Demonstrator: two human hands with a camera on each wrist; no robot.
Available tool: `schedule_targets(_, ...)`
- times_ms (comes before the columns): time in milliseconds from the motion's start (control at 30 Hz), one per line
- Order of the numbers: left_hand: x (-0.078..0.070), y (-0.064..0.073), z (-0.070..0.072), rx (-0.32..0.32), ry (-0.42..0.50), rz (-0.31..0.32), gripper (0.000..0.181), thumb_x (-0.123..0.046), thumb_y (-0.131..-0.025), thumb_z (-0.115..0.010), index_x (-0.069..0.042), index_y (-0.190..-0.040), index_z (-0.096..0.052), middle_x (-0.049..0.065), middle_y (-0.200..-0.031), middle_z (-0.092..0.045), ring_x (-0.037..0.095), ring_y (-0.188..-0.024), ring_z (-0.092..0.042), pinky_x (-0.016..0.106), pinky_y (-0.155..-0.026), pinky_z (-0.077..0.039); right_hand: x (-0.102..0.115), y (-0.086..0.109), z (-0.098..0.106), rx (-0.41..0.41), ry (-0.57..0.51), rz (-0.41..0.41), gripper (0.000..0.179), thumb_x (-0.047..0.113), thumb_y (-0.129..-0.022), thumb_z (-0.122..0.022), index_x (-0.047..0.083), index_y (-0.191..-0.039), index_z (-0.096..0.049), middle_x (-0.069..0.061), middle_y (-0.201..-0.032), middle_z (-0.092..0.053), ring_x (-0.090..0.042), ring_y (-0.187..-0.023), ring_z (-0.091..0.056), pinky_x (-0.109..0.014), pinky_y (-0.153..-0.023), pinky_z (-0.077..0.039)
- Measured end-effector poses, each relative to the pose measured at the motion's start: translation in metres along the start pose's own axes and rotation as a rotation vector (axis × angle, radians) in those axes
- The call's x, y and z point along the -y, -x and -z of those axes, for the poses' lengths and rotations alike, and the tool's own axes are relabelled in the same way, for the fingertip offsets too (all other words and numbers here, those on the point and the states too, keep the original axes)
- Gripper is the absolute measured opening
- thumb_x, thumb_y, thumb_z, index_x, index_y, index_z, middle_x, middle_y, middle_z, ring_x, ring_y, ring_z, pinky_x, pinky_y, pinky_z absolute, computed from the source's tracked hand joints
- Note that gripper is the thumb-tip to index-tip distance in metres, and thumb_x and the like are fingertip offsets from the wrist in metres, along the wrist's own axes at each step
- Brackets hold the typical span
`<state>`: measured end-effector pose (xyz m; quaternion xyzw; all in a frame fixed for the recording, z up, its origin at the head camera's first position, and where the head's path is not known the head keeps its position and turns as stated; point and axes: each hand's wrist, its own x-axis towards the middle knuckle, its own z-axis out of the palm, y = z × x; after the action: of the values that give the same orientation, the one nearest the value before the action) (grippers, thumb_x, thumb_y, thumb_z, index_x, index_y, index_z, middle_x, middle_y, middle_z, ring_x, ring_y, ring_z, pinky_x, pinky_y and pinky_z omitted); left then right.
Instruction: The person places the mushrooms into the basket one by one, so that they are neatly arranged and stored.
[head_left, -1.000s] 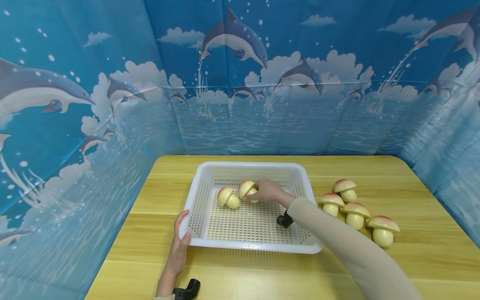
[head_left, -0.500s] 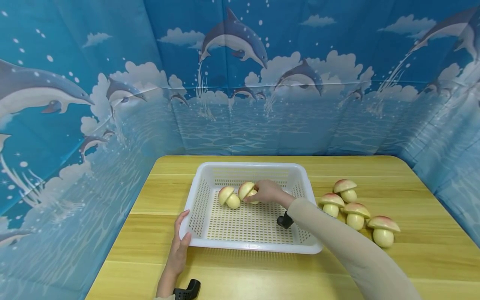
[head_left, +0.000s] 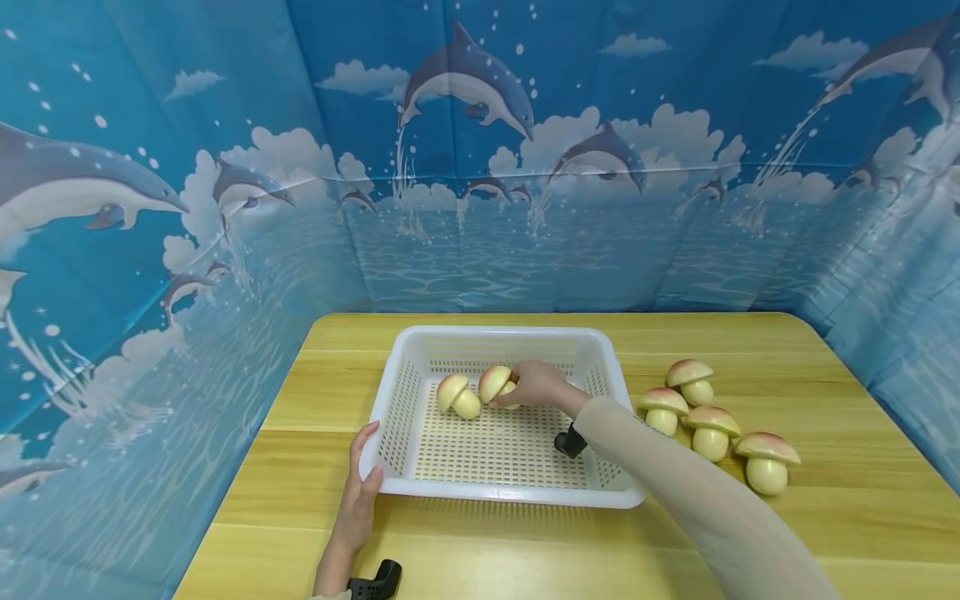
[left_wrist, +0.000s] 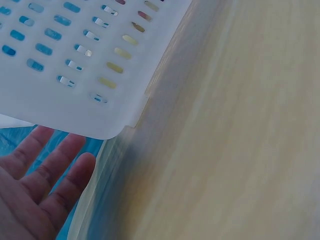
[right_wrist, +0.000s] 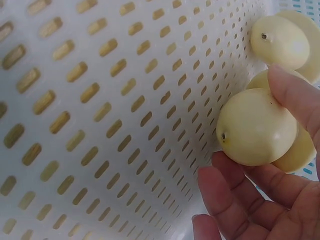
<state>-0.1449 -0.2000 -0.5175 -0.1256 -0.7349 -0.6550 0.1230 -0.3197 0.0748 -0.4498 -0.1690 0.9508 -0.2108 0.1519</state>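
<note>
Held mushroom (head_left: 492, 382): in the basket (head_left: 495, 492) toward its far edge, just left of the fingers, slanting, stem (right_wrist: 255, 127) palmward; whether it's resting, hard to judge
Right hand (head_left: 537, 384): nearer one, fingers clamped on that stem
Left hand (head_left: 356, 508): fingers spread, touching the basket's near-left corner

The white rectangular slotted basket (head_left: 510, 493) looks smooth plastic. The cream, red-tinged mushroom-shaped objects (head_left: 767, 476) and yellow wood-grain tabletop (head_left: 525, 550) look glossy.
</note>
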Motion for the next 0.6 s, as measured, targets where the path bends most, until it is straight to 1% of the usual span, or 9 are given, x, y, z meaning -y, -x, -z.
schedule_targets(267,0.0006,-0.0002,0.0002,-0.002,-0.013,-0.01,0.053,-0.02,-0.095,-0.032,-0.014,-0.147,-0.019,0.018,-0.148,-0.027,0.039,-0.125,-0.034,0.061,-0.092,-0.029,-0.0011,-0.0009,-0.0008,-0.012,0.015,-0.002,0.045,0.053,-0.07,-0.077,0.014,-0.08,-0.059,0.0,-0.074,-0.057,-0.017,-0.065,-0.049,-0.032,-0.057,-0.036)
schedule_targets(600,0.0036,-0.0002,0.0002,0.002,-0.011,-0.01,0.053,-0.019,-0.096,-0.031,-0.014,-0.147,-0.018,0.018,-0.149,-0.025,0.039,-0.127,-0.032,0.062,-0.093,-0.027,-0.0014,-0.0003,-0.0007,-0.01,0.015,0.008,0.043,0.053,-0.07,-0.077,0.014,-0.08,-0.059,0.001,-0.073,-0.057,-0.017,-0.065,-0.049,-0.032,-0.057,-0.037)
